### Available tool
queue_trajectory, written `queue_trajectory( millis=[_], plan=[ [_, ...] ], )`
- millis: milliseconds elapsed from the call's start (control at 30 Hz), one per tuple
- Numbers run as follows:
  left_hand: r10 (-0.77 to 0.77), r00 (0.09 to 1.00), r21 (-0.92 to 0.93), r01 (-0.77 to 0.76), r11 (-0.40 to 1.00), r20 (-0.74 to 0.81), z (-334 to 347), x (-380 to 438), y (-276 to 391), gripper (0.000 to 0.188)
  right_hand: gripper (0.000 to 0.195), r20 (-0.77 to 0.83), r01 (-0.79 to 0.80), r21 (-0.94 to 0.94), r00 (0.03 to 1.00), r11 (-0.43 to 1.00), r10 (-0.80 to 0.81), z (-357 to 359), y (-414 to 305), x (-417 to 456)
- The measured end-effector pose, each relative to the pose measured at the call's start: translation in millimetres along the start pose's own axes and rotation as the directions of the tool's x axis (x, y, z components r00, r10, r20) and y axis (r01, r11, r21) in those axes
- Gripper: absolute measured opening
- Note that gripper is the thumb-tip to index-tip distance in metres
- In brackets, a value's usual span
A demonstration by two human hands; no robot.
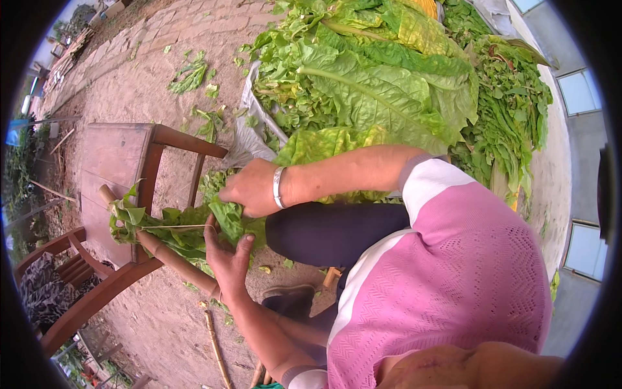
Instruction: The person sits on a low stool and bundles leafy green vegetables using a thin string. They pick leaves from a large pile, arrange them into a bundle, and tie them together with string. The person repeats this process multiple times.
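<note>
My right hand, with a silver bracelet at the wrist, grips a bunch of green leaves. Just below, my left hand has its fingers around the same bunch, thumb raised. A thin string runs taut to the left fingers from leaves fastened at the pole's far end. The bamboo pole slants past my left wrist and lies against an upturned wooden chair. More leaves hang along the string between pole and hands. My fingertips are partly hidden by leaf.
A large heap of broad leaves, apparently tobacco, lies on pale sheeting to my right. Dark patterned cloth sits among the chair's slats. A thin cane lies on the sandy ground, with leaf scraps farther off.
</note>
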State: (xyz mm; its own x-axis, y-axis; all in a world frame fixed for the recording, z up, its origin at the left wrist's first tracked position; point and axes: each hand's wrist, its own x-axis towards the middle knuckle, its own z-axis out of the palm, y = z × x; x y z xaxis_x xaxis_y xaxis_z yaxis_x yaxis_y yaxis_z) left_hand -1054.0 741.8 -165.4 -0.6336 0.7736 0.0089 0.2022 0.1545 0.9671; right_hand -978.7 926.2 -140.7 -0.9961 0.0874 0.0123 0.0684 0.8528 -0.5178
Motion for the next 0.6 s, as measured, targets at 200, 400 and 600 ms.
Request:
queue_trajectory(
  millis=[200,400,600],
  plan=[
    [0.043,0.981,0.413,0.039,0.91,-0.187,-12.6,6.1,-5.5,0.031,0.028,0.191,-0.003,0.037,0.982,0.999,-0.004,-13.6,-0.7,-4.3],
    [-0.149,0.959,0.425,0.242,0.872,-0.24,-31.0,1.7,-15.7,0.058,0.034,-0.198,-0.517,-0.271,0.855,0.812,0.479,-41.7,147.7,-35.1],
    [-0.312,0.926,0.077,0.334,0.94,-0.212,-31.7,-1.0,-25.9,0.052,0.039,-0.37,-0.664,-0.439,0.747,0.605,0.552,-7.1,255.7,-42.2]
  ],
)
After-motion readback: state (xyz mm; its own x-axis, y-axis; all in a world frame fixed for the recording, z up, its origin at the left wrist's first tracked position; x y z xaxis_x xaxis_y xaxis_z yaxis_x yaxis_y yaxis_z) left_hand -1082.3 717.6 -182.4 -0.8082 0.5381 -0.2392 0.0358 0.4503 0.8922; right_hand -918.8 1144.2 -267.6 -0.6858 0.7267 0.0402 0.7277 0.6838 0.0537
